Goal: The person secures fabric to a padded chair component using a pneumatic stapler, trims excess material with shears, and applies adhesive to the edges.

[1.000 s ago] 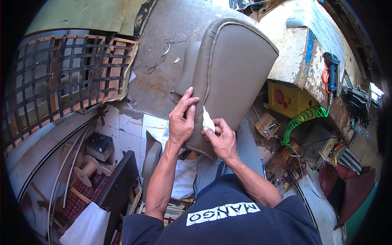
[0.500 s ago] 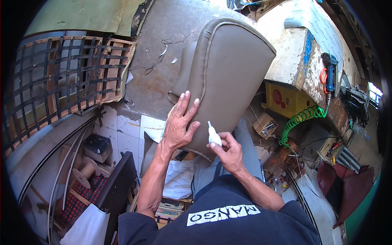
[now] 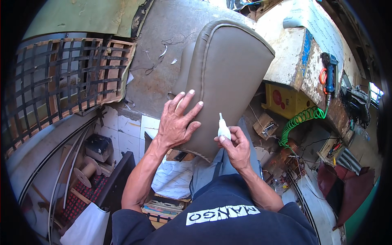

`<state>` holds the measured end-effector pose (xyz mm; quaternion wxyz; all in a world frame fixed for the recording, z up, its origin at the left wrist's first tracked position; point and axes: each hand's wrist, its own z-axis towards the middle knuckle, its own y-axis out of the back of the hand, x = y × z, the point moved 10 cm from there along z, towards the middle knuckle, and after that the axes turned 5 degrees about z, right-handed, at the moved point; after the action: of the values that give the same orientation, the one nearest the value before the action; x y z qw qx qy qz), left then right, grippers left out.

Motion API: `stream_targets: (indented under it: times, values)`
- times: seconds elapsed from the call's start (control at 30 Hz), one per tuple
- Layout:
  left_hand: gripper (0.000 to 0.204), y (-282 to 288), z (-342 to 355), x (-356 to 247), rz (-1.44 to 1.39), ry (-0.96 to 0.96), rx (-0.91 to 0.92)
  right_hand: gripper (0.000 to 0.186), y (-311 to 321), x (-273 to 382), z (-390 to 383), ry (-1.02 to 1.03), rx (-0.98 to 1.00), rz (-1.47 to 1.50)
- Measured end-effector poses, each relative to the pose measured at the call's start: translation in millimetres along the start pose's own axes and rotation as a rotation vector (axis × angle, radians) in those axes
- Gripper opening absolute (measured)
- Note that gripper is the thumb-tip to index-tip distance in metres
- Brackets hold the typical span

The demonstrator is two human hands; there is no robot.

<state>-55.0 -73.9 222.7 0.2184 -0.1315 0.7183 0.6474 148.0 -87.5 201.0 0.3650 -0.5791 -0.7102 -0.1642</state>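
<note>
A large grey-brown upholstered cushion [image 3: 234, 77] with a piped seam stands tilted in front of me, its lower end over my legs. My left hand [image 3: 178, 120] lies on its left edge, fingers spread across the side and the seam. In my right hand [image 3: 237, 146] is a small white squeeze bottle [image 3: 223, 130] with a thin nozzle that points up and away from me. The bottle is held between thumb and fingers, over the cushion's lower right part. Its nozzle tip looks apart from the cover, though the gap is hard to judge.
To the left stands a wooden frame with woven black straps [image 3: 61, 77]. A worn workbench [image 3: 281, 61] at the right carries a blue air tool [image 3: 330, 73] with a green coiled hose [image 3: 300, 122]. Below it sits a yellow crate [image 3: 286, 100]; a thread spool [image 3: 85, 171] lies lower left.
My right hand has moved a little to the right with the bottle, which is now more upright. My left hand has shifted slightly, still on the cushion.
</note>
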Motion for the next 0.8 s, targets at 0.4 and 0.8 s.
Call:
stream_targets:
  times: [0.4, 0.8]
  values:
    - [0.033, 14.3, 32.7, -9.1, 0.183, -0.298, 0.123, 0.03, 14.7, 8.5, 1.5, 0.033, -0.024, 0.068]
    - [0.031, 7.9, 27.1, 1.6, 0.114, -0.224, 0.022, 0.03, 16.3, 17.2, -2.1, 0.052, -0.011, 0.095]
